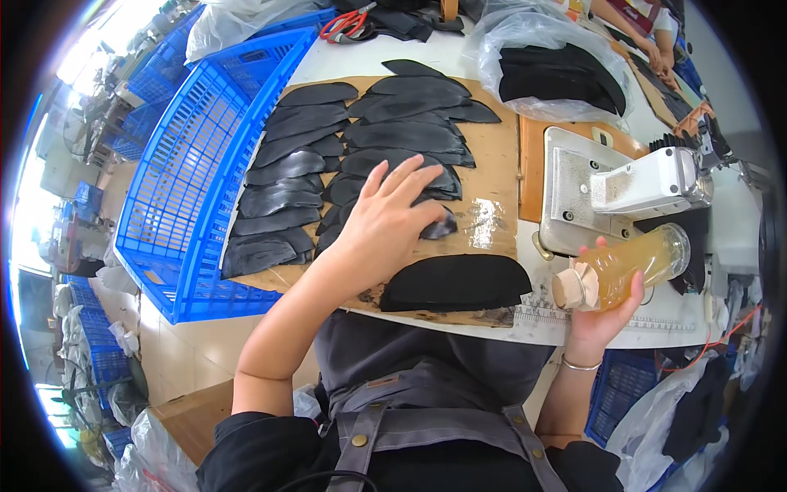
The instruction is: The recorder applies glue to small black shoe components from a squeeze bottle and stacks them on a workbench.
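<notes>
My left hand (pixel 384 223) reaches over rows of curved, black leather-like pieces (pixel 406 135), its fingers spread and its fingertips at the right-hand row. A small shiny black piece (pixel 440 227) lies just below its thumb; whether they touch, I cannot tell. My right hand (pixel 597 330) is wrapped round a clear bottle (pixel 635 264) of amber liquid. The bottle is tilted, its cloth-covered mouth (pixel 572 287) toward lower left. A larger matte black piece (pixel 456 283) lies at the near edge of the brown board (pixel 492 180) that carries the rows.
A blue plastic crate (pixel 193 180) stands against the table's left side. A white and metal machine (pixel 639 184) sits at right. Red-handled scissors (pixel 348 25) lie at the back. An open plastic bag (pixel 492 49) holds black pieces (pixel 561 75). Another person's hands (pixel 660 61) show at the far right.
</notes>
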Tool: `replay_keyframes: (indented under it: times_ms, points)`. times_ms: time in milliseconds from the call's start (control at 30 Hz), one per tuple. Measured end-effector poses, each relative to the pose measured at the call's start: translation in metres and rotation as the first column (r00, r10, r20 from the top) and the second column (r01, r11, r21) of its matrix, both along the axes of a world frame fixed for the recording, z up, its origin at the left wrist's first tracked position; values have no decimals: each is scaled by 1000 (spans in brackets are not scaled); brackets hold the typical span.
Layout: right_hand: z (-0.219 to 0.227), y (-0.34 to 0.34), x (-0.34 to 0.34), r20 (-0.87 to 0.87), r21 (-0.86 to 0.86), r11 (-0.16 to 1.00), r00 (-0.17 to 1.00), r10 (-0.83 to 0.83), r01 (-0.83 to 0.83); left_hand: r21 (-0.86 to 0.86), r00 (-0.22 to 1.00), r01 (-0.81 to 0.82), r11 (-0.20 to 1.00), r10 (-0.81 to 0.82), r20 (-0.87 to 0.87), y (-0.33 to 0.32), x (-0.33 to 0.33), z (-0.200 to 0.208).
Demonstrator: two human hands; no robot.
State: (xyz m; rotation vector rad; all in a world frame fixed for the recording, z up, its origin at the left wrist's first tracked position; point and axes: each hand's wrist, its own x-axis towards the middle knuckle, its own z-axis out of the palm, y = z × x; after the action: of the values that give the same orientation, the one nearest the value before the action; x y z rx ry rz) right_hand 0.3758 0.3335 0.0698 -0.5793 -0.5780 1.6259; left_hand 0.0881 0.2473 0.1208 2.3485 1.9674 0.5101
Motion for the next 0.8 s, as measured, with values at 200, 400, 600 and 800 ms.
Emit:
replay_keyframes:
  times_ms: [200, 400, 600, 800]
  points:
    - [2, 0, -2, 21, -14, 999, 999, -30, 31, 158, 984, -158, 975, 169, -56, -11, -5, 6]
    - [1, 2, -5, 46, 15, 998, 997, -60, 59, 235, 968, -250, 939, 247, 44, -20, -10, 0]
    - [-5, 4, -2, 55, 54, 995, 995, -89, 86, 320, 970, -154, 935, 204, -130, -23, -22, -9]
    - [-7, 6, 1, 49, 55, 995, 996, -80, 77, 352, 984, -112, 929, 152, -90, -11, -13, -3]
